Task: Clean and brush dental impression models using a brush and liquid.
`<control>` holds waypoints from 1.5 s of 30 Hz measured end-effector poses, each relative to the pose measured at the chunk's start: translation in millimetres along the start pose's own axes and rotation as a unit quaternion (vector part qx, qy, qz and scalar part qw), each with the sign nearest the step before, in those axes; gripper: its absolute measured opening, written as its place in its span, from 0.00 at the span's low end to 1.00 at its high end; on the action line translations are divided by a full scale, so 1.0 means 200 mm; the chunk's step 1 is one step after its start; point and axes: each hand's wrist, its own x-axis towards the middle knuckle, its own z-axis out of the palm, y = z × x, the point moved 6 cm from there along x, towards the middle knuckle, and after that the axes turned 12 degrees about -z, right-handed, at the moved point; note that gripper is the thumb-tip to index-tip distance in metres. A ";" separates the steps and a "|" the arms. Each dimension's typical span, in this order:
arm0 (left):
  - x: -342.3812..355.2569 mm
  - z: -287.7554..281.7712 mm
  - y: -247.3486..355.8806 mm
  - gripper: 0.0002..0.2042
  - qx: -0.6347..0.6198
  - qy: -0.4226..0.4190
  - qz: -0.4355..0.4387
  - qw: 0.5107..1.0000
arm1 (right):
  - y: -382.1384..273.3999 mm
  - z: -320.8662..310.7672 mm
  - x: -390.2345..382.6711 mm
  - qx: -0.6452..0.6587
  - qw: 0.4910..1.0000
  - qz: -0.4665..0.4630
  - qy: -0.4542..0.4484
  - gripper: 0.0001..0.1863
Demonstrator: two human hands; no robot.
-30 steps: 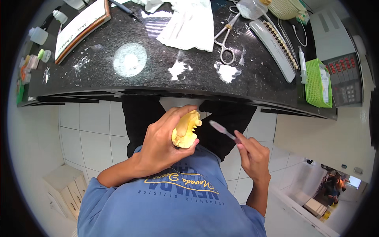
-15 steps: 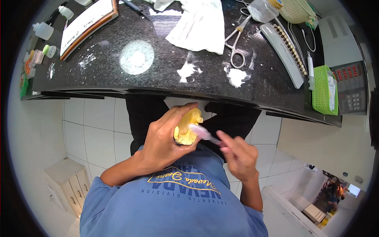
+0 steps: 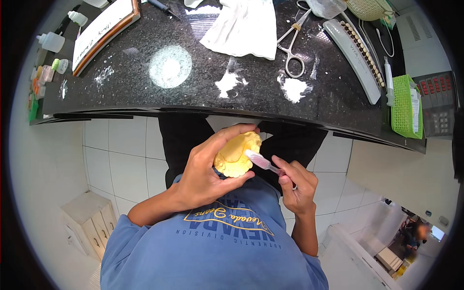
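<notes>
A yellow dental plaster cast [image 3: 233, 162] rests in my left hand [image 3: 200, 166], gripped between the thumb and the curled fingers. Its arch of teeth faces up toward me. My right hand [image 3: 297, 186] pinches the handle of a toothbrush [image 3: 261, 161] with a pale pink, translucent head. The brush head touches the right side of the cast. Both hands are over my lap, just in front of the counter edge.
On the dark speckled counter [image 3: 125, 92] lie patches of white powder [image 3: 294, 89], a white cloth [image 3: 246, 29], locking forceps [image 3: 294, 48] and a tooth shade guide [image 3: 355, 63]. A green basket [image 3: 405, 108] stands at the right, a wood-framed white board [image 3: 104, 31] at the left.
The cast has turned so more of its upper face shows. The brush, blurred before, is now sharper and still against the cast. The whole view has shifted slightly.
</notes>
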 end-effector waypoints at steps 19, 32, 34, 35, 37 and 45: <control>-0.01 0.11 -0.14 0.34 -0.198 -0.182 -0.113 0.957 | 0.04 0.05 0.08 0.141 0.986 0.015 0.088 0.34; -0.01 0.05 -0.14 0.34 -0.229 -0.109 -0.112 0.961 | 0.04 0.11 -0.04 0.224 0.957 0.075 0.171 0.27; -0.01 0.05 -0.13 0.34 -0.220 -0.114 -0.106 0.963 | 0.03 0.11 -0.03 0.227 0.956 0.080 0.170 0.27; -0.01 0.05 -0.13 0.34 -0.218 -0.116 -0.108 0.963 | 0.02 0.11 -0.03 0.234 0.953 0.086 0.173 0.27; -0.01 0.05 -0.12 0.34 -0.217 -0.119 -0.110 0.963 | 0.03 0.11 -0.03 0.240 0.950 0.094 0.177 0.27; -0.01 0.03 -0.08 0.34 -0.150 -0.125 -0.031 0.980 | 0.02 0.11 -0.03 0.227 0.957 0.095 0.154 0.26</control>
